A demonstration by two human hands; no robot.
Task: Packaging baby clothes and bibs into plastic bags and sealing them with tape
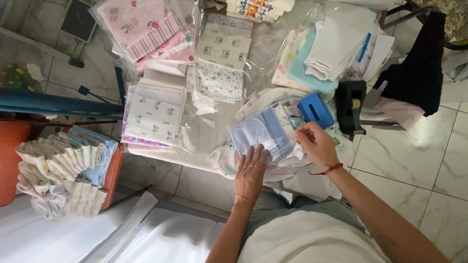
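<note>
Left hand (251,173) presses flat on bagged blue cloth (263,134); right hand (316,143) pinches its wrapper (cluttered table (195,151), marble floor (414,160)).

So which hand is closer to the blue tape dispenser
Right. The right hand is just below the blue tape dispenser, nearly touching it; the left hand lies flat on the blue folded cloth, farther down-left.
</note>
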